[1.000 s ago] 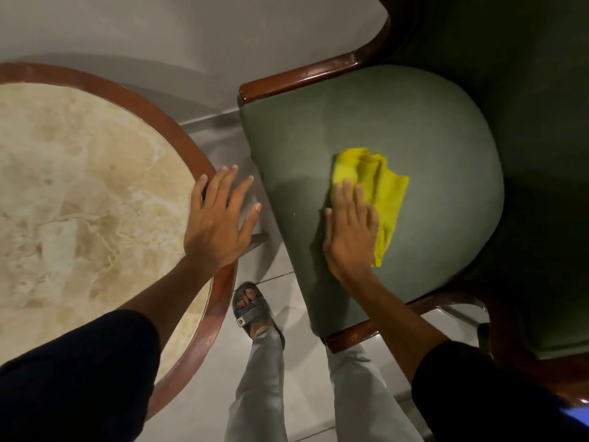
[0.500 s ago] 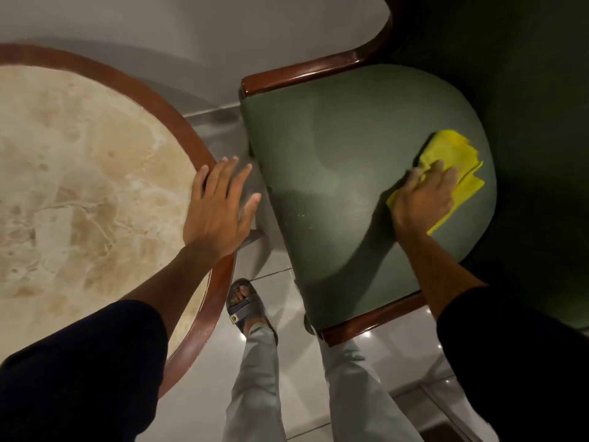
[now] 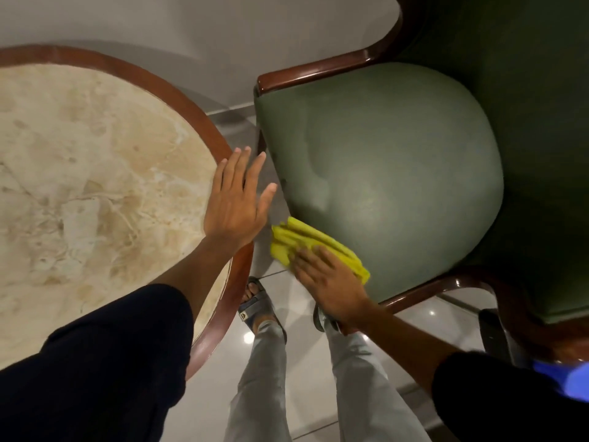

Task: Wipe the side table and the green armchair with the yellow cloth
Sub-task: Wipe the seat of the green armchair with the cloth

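Two hands: both in view, only the right one working.
Right hand: nearest; fingers spread flat, palm pressing the crumpled yellow cloth onto the seat. Pinned under the palm, not gripped in a fist.
Cloth position: at the near-left front corner of the green upholstered armchair seat, its left end hanging just past the seat edge.
Cloth axis: long side runs from upper left to lower right, roughly along the front edge.
Left hand: open, fingers spread, holds nothing; over the dark wooden rim of the round marble-topped side table. Contact with the rim cannot be told.
Unwiped cushion: lies up and to the right of the right hand, away from the body.
Judgement: next stroke likely pushes away across the seat; right hand is placed for it, left probably only steadies.
Far: green chair back, framed by curved brown wooden arms.
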The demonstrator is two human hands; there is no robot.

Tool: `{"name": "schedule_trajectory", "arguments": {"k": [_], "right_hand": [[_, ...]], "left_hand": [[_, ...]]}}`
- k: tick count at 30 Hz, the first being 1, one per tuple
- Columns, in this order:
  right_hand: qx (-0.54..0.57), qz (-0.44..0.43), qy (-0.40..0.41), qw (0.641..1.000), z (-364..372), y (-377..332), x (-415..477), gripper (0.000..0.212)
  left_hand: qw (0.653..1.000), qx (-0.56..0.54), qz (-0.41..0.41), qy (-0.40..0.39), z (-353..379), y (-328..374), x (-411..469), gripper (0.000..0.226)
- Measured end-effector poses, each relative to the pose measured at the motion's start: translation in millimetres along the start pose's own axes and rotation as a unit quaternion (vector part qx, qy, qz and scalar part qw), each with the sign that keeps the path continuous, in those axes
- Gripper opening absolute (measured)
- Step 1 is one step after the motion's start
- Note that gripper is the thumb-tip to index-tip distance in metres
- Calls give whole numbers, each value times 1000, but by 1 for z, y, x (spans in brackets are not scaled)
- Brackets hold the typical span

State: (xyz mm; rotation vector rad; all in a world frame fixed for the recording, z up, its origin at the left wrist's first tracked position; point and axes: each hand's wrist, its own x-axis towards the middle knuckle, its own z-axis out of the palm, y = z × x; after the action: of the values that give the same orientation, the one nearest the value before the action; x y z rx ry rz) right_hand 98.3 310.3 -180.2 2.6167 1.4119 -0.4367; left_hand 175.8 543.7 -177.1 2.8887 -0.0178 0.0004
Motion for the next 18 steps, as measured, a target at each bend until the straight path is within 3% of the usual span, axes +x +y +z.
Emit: {"name": "schedule_trajectory", "arguments": {"k": [2, 3, 5, 7, 8, 12, 13, 14, 15, 16, 18], "right_hand": [[-10, -57, 9, 998, 16, -6, -54, 44], [-12, -37, 20, 999, 20, -1, -71, 44], [40, 121, 46, 991, 21, 16, -78, 42], [171, 346, 76, 920, 10, 34, -63, 46], [220, 406, 85, 883, 2, 41, -53, 51], [345, 375, 139, 849, -21, 51, -61, 55], [346, 408, 159, 830, -24, 50, -72, 54], [345, 473, 173, 792, -25, 48, -82, 55], [358, 555, 168, 732, -26, 45, -91, 60], [400, 624, 145, 656, -28, 41, -95, 64], [533, 676, 108, 497, -31, 39, -93, 65]], "left_hand": [[1000, -3, 1, -10, 1, -1, -1, 64], [1000, -4, 2, -16, 1, -1, -1, 65], [1000, -4, -2, -30, 2, -3, 0, 65], [999, -5, 0, -42, 3, -2, -1, 64], [999, -2, -1, -43, 4, -1, -3, 62], [998, -13, 2, -61, -1, 21, -13, 54], [998, -17, 29, -55, -3, 34, -18, 49], [997, -22, 54, -55, -4, 48, -25, 43], [995, -31, 63, -75, -5, 65, -30, 38], [991, -43, 46, -116, -6, 83, -33, 37], [968, -77, -42, -236, -6, 121, -34, 56]]}}
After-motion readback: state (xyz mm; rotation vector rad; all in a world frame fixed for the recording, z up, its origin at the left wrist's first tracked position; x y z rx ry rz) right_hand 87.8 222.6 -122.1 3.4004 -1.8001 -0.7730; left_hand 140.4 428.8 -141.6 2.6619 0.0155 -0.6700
